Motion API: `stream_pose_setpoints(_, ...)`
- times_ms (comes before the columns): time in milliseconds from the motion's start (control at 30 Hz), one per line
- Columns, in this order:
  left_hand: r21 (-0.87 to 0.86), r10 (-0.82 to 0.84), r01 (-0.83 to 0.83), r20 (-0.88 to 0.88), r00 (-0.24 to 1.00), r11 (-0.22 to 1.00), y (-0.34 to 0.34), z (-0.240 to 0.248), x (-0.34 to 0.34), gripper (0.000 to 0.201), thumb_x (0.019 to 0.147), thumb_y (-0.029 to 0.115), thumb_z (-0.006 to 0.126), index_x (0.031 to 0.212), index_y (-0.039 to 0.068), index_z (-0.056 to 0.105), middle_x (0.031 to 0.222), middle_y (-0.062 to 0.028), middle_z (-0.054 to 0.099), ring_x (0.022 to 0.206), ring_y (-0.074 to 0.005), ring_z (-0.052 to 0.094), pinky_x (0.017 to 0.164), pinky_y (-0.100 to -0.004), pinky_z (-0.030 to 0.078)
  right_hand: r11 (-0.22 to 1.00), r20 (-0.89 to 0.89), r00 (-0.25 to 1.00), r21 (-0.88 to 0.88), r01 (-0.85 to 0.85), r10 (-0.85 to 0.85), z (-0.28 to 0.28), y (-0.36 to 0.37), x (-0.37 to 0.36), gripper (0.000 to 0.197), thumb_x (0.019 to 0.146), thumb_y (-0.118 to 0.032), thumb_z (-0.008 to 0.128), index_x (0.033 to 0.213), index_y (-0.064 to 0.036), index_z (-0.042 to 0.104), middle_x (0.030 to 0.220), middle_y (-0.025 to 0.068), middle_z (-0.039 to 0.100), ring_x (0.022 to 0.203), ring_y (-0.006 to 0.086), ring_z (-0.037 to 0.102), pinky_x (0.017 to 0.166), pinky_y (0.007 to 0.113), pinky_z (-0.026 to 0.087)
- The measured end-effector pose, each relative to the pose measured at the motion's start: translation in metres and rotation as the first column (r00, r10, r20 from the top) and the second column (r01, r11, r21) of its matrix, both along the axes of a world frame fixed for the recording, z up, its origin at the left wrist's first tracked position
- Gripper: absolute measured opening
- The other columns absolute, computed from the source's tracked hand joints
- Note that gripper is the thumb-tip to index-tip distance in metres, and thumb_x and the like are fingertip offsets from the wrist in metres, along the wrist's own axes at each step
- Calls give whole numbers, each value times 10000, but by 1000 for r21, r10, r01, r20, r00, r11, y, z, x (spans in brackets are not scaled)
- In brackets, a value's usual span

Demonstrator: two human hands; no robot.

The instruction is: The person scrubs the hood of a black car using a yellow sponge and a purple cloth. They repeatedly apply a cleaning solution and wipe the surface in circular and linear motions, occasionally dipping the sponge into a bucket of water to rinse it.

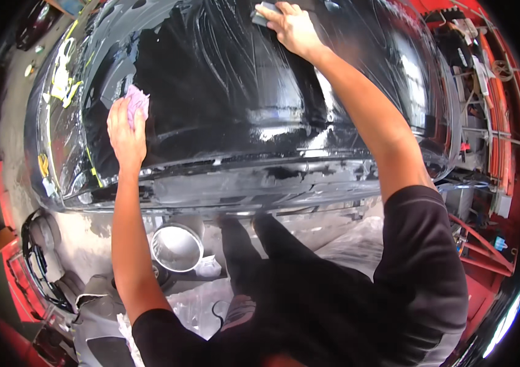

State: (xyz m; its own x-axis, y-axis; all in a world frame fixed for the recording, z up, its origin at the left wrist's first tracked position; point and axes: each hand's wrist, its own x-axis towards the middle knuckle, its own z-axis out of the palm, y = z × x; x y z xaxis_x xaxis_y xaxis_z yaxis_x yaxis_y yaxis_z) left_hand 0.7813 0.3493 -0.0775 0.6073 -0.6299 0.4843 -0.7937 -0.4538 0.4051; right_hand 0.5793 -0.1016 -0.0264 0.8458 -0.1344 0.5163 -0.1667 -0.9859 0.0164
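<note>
A wet, glossy black car panel (193, 122) spreads out in front of me, streaked with water and greyish patches. My left hand (124, 134) is on its left part, with the fingers closed around a crumpled pink cloth (139, 105). Farther out, near the top of the view, my right hand (297, 30) grips a small grey block (262, 14) on the panel. Part of that block is hidden by the fingers. Clear film and crumpled yellow-green masking tape (63, 79) cover the panel's left side.
Below the panel's near edge, a round whitish bucket (177, 248) stands by my legs. Dark car parts (98, 324) lie at the lower left, near a red stand (12, 263). A cluttered rack with red parts (498, 128) lines the right side.
</note>
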Motion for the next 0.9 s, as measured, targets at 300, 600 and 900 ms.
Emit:
stream_pose_setpoints(300, -24, 80, -79, 44, 996, 997, 13, -2, -1, 432, 1036, 313, 669, 1373, 41, 676, 1441, -170, 641, 1369, -377, 572, 1164, -499, 423, 966, -240, 938, 129, -224, 249, 26, 110, -206, 603, 834, -34, 736, 1415, -194, 745, 1365, 262, 640, 1177, 384, 652, 1049, 498, 482)
stream_pose_setpoints(600, -1, 116, -116, 92, 989, 993, 24, -8, 3, 440, 1038, 320, 670, 1388, 53, 671, 1431, -174, 640, 1365, -379, 570, 1156, -501, 427, 890, -249, 855, 113, -441, 455, 13, 135, -134, 679, 801, 5, 714, 1441, -220, 731, 1390, 223, 650, 1245, 409, 615, 1081, 476, 472)
stream_pose_setpoints(900, -6, 132, -132, 13, 991, 991, 16, 1, 0, 433, 1029, 316, 678, 1373, 54, 670, 1403, -162, 650, 1339, -382, 580, 1144, -492, 434, 867, -10, 870, 90, -491, 494, -11, 166, -12, 757, 782, -89, 750, 1502, -300, 645, 1361, 154, 639, 1146, 370, 638, 998, 504, 489)
